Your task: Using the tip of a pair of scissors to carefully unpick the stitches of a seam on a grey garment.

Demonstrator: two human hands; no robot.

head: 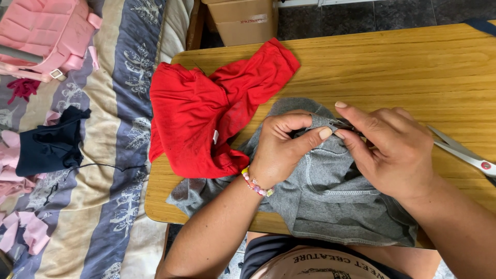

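Two hands (330, 150) pinch one grey garment (330, 201).

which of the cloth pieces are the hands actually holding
The grey garment in front of the person: both hands pinch its upper edge. The red garment lies untouched beside it, and the dark cloth sits on the bed.

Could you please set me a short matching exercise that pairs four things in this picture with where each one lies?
Things:
1. grey garment
2. red garment
3. scissors
4. pink bag

Places:
A. on the bed, top left
B. at the table's right edge
C. under both hands
D. on the table, left of the hands

Pairs: 1-C, 2-D, 3-B, 4-A
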